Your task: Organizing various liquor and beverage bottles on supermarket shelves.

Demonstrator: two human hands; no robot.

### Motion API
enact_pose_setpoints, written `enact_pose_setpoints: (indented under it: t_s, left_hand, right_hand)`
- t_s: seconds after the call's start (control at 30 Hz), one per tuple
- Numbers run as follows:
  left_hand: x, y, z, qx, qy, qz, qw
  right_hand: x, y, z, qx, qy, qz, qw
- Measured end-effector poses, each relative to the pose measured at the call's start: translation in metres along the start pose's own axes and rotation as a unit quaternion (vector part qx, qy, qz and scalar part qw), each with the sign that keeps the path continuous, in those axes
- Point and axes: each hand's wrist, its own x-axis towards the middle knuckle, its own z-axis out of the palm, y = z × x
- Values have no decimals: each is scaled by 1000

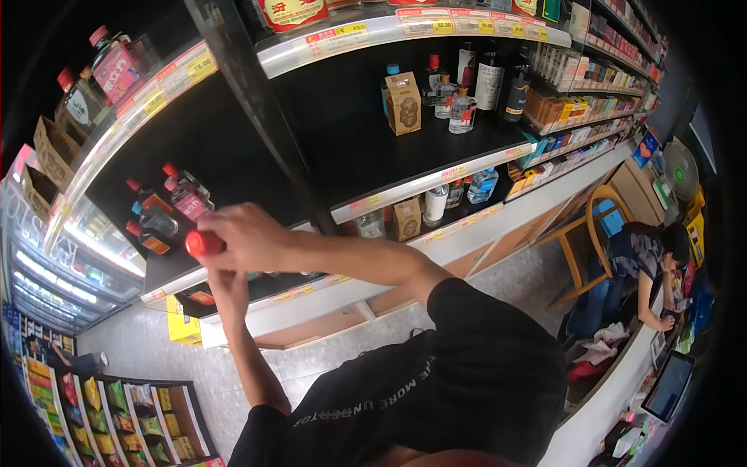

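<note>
My right hand (243,236) is closed around the top of a red-capped bottle (204,244), held over the left shelf's front edge. My left hand (227,280) is directly below it, gripping the same bottle; the bottle's body is mostly hidden by my hands. Just behind them, on the dark shelf, stand a pink-labelled bottle (189,198), a blue-capped bottle (158,219) and several other small bottles. On the middle shelf to the right, a brown paper package (404,103) stands among several bottles.
Small-box racks (581,108) fill the upper right. A seated person (638,261) leans at a counter (591,397) on the right, beside a wooden chair (569,241) and a screen (668,385). Snack shelves (117,416) and a lit fridge (58,272) stand at left, with another person (62,354).
</note>
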Motion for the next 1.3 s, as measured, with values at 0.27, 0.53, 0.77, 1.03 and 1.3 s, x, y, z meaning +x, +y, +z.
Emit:
enact_pose_setpoints:
  t_s: [0.27,0.53,0.77,1.03,1.3]
  left_hand:
    - [-50,79,106,21,56,103,993]
    - [-6,108,211,-10,-50,97,994]
    - [77,101,296,7,-71,126,989]
    - [137,90,369,11,-131,138,982]
    - [145,59,395,54,-130,116,983]
  right_hand:
    - [-62,-7,-80,23,42,-97,994]
    - [-93,25,-179,-31,104,72,992]
    - [-76,90,-255,-109,152,163,969]
    - [-61,166,-311,-176,235,172,940]
    - [-67,176,-317,-224,210,207,929]
